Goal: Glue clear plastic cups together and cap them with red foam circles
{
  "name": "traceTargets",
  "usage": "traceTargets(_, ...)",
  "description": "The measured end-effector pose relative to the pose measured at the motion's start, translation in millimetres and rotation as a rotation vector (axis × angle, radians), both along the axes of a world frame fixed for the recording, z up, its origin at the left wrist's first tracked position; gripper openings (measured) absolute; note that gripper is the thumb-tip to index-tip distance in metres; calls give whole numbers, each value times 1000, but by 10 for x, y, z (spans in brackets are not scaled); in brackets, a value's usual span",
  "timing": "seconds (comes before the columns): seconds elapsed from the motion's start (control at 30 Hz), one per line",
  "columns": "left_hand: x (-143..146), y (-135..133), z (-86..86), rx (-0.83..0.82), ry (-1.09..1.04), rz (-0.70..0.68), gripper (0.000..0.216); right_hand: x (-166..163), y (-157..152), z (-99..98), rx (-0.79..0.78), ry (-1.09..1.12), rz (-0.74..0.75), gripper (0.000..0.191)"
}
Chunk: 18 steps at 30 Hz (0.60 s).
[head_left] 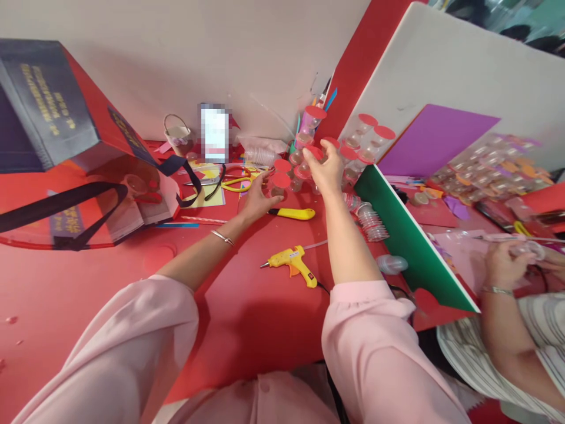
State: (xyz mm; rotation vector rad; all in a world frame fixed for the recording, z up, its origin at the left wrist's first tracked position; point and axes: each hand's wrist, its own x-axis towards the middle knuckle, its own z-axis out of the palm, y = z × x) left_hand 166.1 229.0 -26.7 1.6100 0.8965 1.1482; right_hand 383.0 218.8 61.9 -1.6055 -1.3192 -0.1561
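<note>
My left hand (258, 199) is open, thumb and fingers apart, beside a clear plastic cup with a red disc on top (281, 178). Whether its fingertips touch the cup is hard to tell. My right hand (327, 168) reaches into a group of similar cups, its thumb and forefinger curved and apart near a red disc (314, 154); I cannot make out any grip. One stacked pair of cups (315, 115) stands behind it. Below the hands lie a yellow-handled cutter (293, 214) and a yellow hot glue gun (291, 259).
A green board (410, 241) stands right of my right arm, with nested clear cups (373, 222) beside it. Behind are a lit phone (215, 135), a small basket (177, 131) and yellow-handled pliers (236, 184). A large bag (79, 118) stands left. A co-worker's hands (507, 262) work at right.
</note>
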Motion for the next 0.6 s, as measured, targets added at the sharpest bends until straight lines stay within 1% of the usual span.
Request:
traceTargets(0.07,-20,-16,20,-6,10,4,83,-98,-60,49,60,-45,-29,54)
traceTargets(0.13,-22,16,84,-20,4,15,76,-226,-127,108,69,-79,2,46)
traceTargets(0.23,25,177,269,-60,-24,67,58,-409,-244,200,25,-71,55,39)
traceTargets(0.3,88,336,427,-45,18,125,57,-495,-347,247,-3,-31,53,35)
traceTargets(0.37,170,495,581,22,169,147,59,-552,-481,267,-55,10,55,32)
traceTargets(0.43,265,623,707,88,377,95,57,-594,-646,254,-132,38,78,29)
traceTargets(0.5,365,699,796,107,548,29,55,-634,-824,217,-192,63,106,26)
traceTargets(0.57,459,722,853,105,676,-46,52,-679,-997,170,-223,96,125,25)
traceTargets(0.6,500,718,873,102,720,-55,50,-705,-1076,149,-233,116,131,25)
